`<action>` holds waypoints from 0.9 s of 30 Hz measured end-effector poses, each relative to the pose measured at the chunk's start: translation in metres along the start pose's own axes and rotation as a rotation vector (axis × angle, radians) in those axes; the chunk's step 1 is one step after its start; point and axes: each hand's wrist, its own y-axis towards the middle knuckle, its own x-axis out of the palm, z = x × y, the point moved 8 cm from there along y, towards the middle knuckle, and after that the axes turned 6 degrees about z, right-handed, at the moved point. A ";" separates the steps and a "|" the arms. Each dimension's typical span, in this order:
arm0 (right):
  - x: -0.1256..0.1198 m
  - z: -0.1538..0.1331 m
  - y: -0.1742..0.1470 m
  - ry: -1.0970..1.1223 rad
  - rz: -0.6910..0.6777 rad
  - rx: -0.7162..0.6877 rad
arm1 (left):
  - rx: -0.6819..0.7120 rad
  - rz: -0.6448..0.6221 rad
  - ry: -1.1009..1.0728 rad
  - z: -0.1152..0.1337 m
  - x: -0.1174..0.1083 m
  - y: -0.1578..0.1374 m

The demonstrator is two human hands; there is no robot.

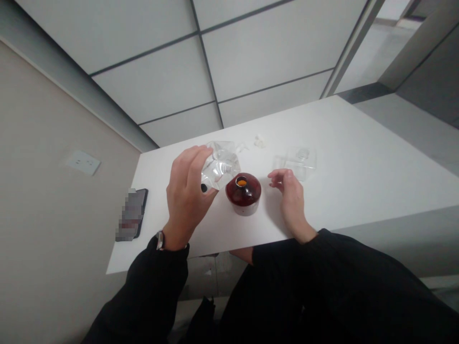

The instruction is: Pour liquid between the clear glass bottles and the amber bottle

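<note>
My left hand (190, 186) is wrapped round a crinkled clear plastic piece (223, 165), which looks like packaging, and holds it tilted just up and left of a dark red glass bottle (247, 193). A small round black spot (204, 188) shows by my left thumb; I cannot make out what it is. The squat bottle stands upright on the white table, its neck uncovered and a paler band round its base. To the right of the bottle, my right hand (292, 203) is open with loosely curved fingers, apart from the glass and with nothing visible in it.
Behind my right hand lies a clear plastic box-like piece (304, 162). Small crumpled whitish scraps (258, 141) are near the table's back edge. A dark phone (141, 212), partly blurred, lies at the left end of the table (351, 177). A panelled partition (272, 52) rises behind.
</note>
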 end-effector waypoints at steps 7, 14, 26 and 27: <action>0.000 0.001 -0.001 -0.005 -0.002 0.002 | 0.026 0.011 -0.012 0.003 0.000 0.001; 0.000 -0.001 -0.001 -0.021 -0.002 -0.008 | 0.021 0.018 -0.051 0.003 -0.001 0.001; 0.001 -0.004 0.000 -0.038 -0.001 -0.023 | 0.040 0.018 -0.025 0.005 -0.002 0.000; 0.001 -0.004 0.000 -0.039 0.000 -0.023 | 0.044 0.029 -0.031 0.005 -0.003 0.001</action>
